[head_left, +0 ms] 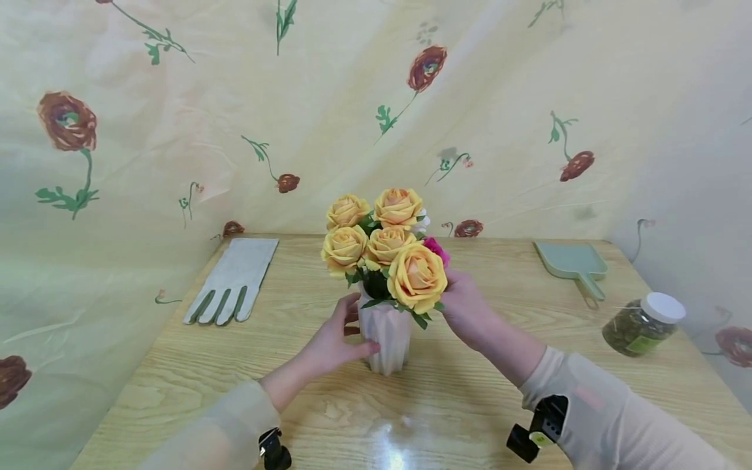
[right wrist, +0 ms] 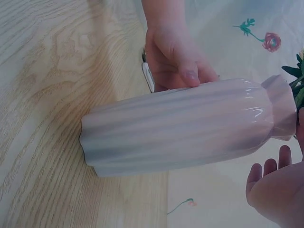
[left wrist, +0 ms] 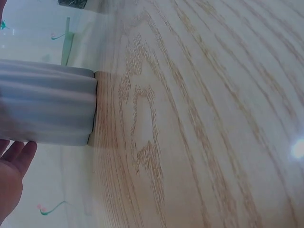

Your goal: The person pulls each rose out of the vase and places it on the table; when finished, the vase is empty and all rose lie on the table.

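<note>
A pale ribbed vase (head_left: pixel 388 339) stands upright on the wooden table, holding several yellow roses (head_left: pixel 418 277), with a magenta flower (head_left: pixel 436 251) and a white flower (head_left: pixel 423 222) partly hidden behind them. My left hand (head_left: pixel 346 336) holds the vase's left side, its thumb across the front and its fingers curled toward the back. In the right wrist view the left thumb lies against the vase wall (right wrist: pixel 180 128). My right hand (head_left: pixel 467 307) is at the bouquet's right side, beside the vase mouth. Its thumb and index tips are hidden by petals or cut off, while the other fingers (right wrist: pixel 270 166) bend loosely.
A white work glove (head_left: pixel 237 274) with green between its fingers lies at the back left. Toward the back right lies a pale green dustpan (head_left: pixel 572 261). A jar with a white lid (head_left: pixel 640 323) stands by the right edge. Patterned cloth (head_left: pixel 329 117) hangs behind the table.
</note>
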A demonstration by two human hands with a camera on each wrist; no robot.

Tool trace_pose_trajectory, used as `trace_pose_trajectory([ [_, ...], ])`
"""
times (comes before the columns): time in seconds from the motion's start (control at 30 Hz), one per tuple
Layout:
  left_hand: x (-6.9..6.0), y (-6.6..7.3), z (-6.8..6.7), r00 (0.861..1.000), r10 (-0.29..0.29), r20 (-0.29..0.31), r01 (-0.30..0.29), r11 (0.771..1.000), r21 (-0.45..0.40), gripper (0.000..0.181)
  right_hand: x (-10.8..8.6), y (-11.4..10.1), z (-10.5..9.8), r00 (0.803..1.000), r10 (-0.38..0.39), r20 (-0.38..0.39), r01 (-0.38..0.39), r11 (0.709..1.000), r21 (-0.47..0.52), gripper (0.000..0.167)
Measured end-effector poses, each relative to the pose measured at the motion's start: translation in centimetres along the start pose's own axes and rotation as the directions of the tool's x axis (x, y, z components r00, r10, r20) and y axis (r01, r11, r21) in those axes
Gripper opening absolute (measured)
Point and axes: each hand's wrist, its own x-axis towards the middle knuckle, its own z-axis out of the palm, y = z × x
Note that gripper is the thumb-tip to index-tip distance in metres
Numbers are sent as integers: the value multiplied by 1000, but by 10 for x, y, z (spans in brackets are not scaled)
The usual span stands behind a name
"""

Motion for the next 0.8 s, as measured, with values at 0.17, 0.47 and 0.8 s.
trace_pose_trajectory([
  [0.17,-1,1,3,1000,-19,-17,19,1000,-17,94,1,-2,3,999,34,-19,-33,999,29,44],
  [0.47,-1,2,6,998,-47,-39,47,999,-6,93,2,-3,3,998,-62,-14,63,969,238,39],
  [0.8,0,0,6,998,-38,-45,38,999,3,92,4,-22,-1,993,-93,-75,115,917,382,37],
])
